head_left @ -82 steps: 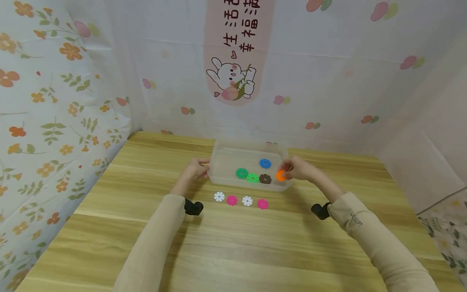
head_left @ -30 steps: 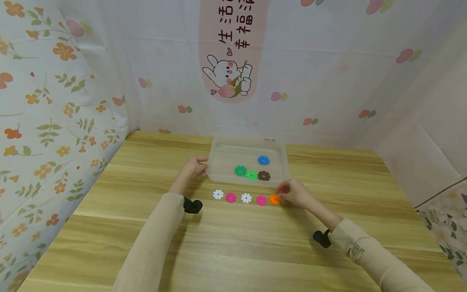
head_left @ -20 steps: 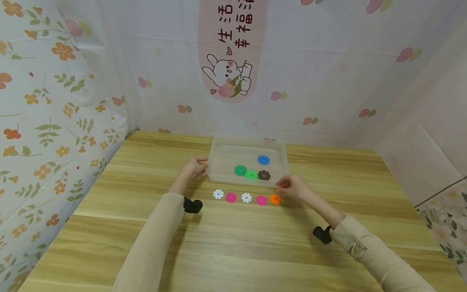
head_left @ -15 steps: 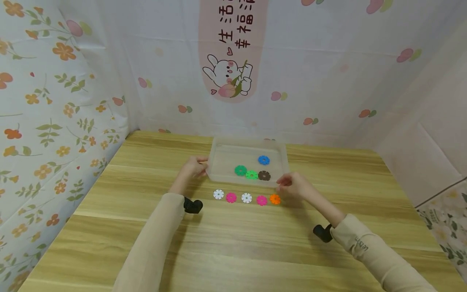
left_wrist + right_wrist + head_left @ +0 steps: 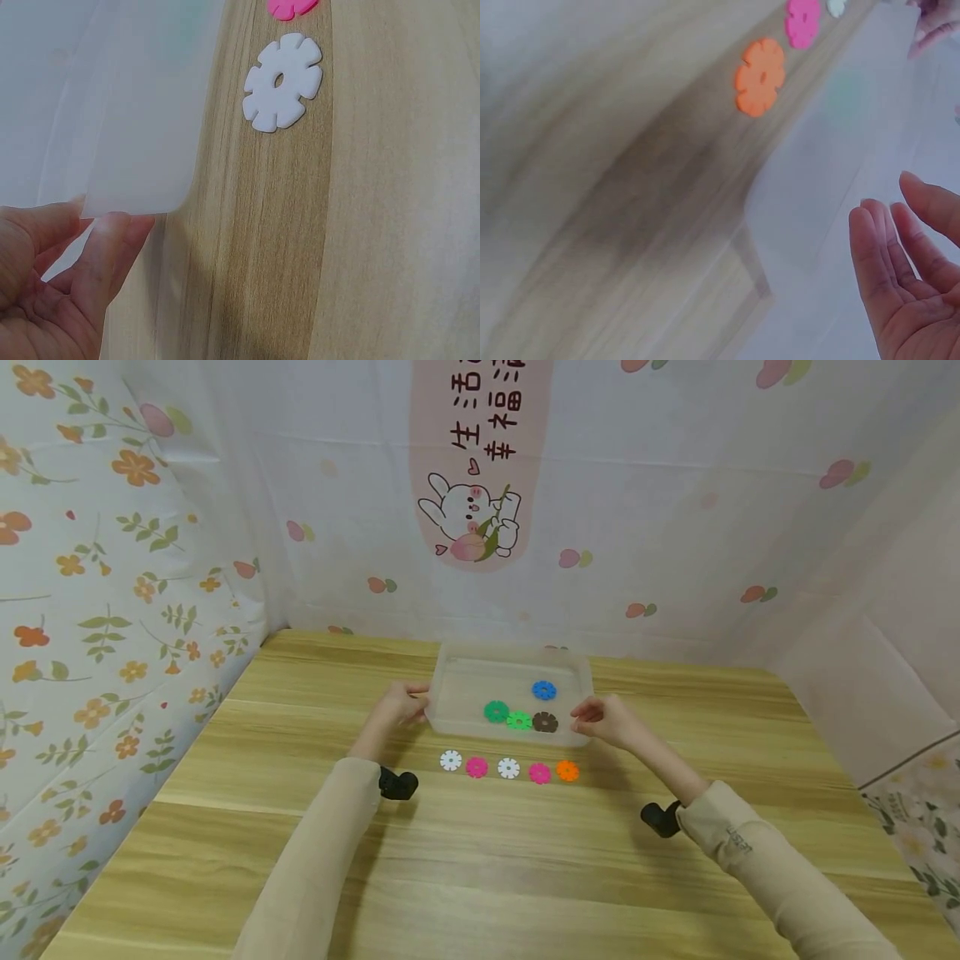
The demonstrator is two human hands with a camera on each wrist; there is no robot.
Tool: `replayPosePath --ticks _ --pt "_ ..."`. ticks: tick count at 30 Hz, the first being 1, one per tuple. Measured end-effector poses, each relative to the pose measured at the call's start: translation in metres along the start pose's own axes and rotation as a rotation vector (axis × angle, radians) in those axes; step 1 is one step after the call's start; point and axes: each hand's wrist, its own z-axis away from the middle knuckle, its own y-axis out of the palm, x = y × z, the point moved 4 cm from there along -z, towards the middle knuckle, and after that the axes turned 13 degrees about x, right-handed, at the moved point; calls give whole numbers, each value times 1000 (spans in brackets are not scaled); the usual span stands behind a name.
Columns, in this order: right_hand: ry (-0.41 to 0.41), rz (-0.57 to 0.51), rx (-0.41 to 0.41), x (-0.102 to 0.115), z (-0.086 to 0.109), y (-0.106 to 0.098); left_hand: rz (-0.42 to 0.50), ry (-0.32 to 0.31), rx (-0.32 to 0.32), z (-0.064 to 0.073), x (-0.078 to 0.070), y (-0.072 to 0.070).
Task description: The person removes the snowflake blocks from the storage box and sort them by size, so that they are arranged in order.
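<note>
A translucent plastic box (image 5: 480, 732) stands at the back of the table, holding blue (image 5: 544, 691), dark green (image 5: 496, 712), bright green (image 5: 519, 721) and brown (image 5: 545, 722) notched plastic discs. My left hand (image 5: 399, 704) holds the box's left end; in the left wrist view its fingertips (image 5: 112, 223) meet the wall near the corner. Over the box's right end hovers my right hand (image 5: 606, 720), its fingers loosely bent and apart with nothing between them. In front of the box lies a row: white (image 5: 451, 761), pink (image 5: 476, 767), white (image 5: 508, 768), pink (image 5: 540, 773) and orange (image 5: 567, 771) discs.
The wooden table (image 5: 480, 860) reaches towards me in front of the row. A printed cloth (image 5: 337, 485) hangs close behind the box, and a flowered cloth (image 5: 135, 610) borders the left side. Black wrist cameras (image 5: 660, 819) sit on both wrists.
The right hand took the orange disc from the box, laid it at the right end of the row, let go, then rose back over the box's right end. The left hand stayed put.
</note>
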Motion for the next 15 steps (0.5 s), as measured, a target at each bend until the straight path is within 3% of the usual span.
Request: replayPosePath --ticks 3,4,8,10,11,15 --pt "9 6 0 1 -5 -3 -45 -49 -19 22 -18 9" --pt "9 11 2 2 -7 -3 -42 -28 -10 27 -22 11" --pt "20 19 8 1 -13 -5 -71 -57 -26 74 -58 29" --pt "25 28 10 0 -16 -5 -76 -54 -24 90 -69 34" --pt "32 31 12 -1 -17 -5 -95 -99 -41 103 -79 39" --pt "59 52 28 -2 -24 -4 -86 -86 -33 116 -86 42"
